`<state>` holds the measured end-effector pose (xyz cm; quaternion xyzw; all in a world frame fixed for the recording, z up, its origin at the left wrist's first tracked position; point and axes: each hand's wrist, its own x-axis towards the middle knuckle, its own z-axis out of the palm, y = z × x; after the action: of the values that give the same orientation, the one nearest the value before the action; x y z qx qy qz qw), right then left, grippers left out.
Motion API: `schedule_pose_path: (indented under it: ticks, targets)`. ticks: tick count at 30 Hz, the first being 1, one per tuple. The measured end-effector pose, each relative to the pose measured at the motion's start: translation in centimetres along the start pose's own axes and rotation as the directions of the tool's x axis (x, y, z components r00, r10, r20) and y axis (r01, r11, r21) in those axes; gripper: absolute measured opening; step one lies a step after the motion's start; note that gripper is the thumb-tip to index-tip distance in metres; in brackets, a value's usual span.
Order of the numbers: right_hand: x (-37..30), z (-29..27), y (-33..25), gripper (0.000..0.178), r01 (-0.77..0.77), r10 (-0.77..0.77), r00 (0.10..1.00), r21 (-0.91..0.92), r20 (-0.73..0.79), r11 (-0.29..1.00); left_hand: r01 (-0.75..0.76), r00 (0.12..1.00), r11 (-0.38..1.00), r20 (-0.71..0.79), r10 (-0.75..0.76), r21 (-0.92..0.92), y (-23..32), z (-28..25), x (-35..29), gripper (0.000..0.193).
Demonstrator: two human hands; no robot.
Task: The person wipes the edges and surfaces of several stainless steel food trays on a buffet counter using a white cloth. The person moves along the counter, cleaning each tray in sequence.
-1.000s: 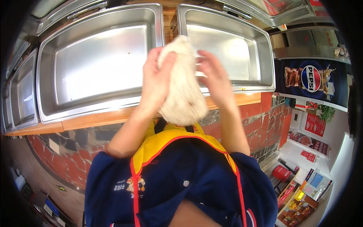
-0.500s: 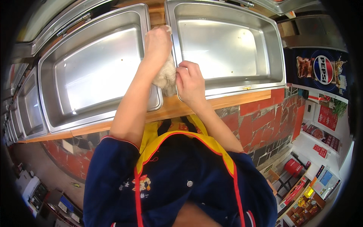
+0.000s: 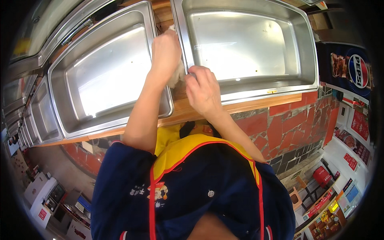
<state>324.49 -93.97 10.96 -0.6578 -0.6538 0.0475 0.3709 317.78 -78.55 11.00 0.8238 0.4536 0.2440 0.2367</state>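
Observation:
Two rectangular stainless-steel pans stand side by side on a wooden counter, a left pan [image 3: 66, 96] and a right pan [image 3: 308, 48], with a narrow strip of wood between them. My left hand [image 3: 166, 52] is closed on a pale, crumpled cloth [image 3: 176, 77], pressed into that strip. Part of the cloth shows below the hand and a bit at its far side; the rest is hidden. My right hand [image 3: 203, 89] has its fingers bent and pinched at the left rim of the right pan, close to its near corner. Small dark specks lie on both pan floors.
The wooden counter edge [image 3: 256, 101] runs along the near side, above a red stone-patterned front [image 3: 296, 124]. More steel pans [image 3: 44, 112] line up at the far left. A dark drink poster [image 3: 344, 68] is at the right.
My left hand has pushed the cloth a little farther away along the strip, so more bare wood shows at its near end. My right hand stays by the right pan's rim. The view has shifted slightly.

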Motion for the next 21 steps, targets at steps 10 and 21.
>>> schedule_pose_path:
  ticks: [10,21]
  targets:
    - [0.2,-0.3,-0.2,0.025,-0.008,0.008,1.000,0.084,0.002,0.996,-0.043,0.990,0.998,-0.132,0.037,-0.040,0.1,0.0,-0.7,0.017]
    - [-0.2,0.0,0.1,0.026,0.040,-0.042,0.999,0.117,0.013,0.992,-0.213,0.957,0.975,-0.187,0.220,0.058,-0.9,0.8,1.4,0.013]
